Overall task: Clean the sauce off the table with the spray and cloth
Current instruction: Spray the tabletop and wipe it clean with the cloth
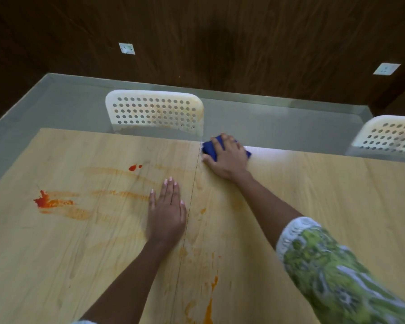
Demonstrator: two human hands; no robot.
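Observation:
A light wooden table (313, 195) carries red-orange sauce: a thick blot (45, 201) at the left, a small drop (133, 167) further back, and smeared streaks (117, 194) across the left half. More orange sauce (209, 307) runs along the near middle. My right hand (227, 157) presses a blue cloth (209, 147) flat on the table's far edge, by the seam between the two tabletops. My left hand (167, 211) lies flat on the table, fingers together, holding nothing. No spray bottle is in view.
Two white perforated chairs stand behind the far edge, one (154, 111) at the middle and one (388, 134) at the right. Grey floor (56, 106) and a dark wooden wall with two sockets (126, 48) lie beyond.

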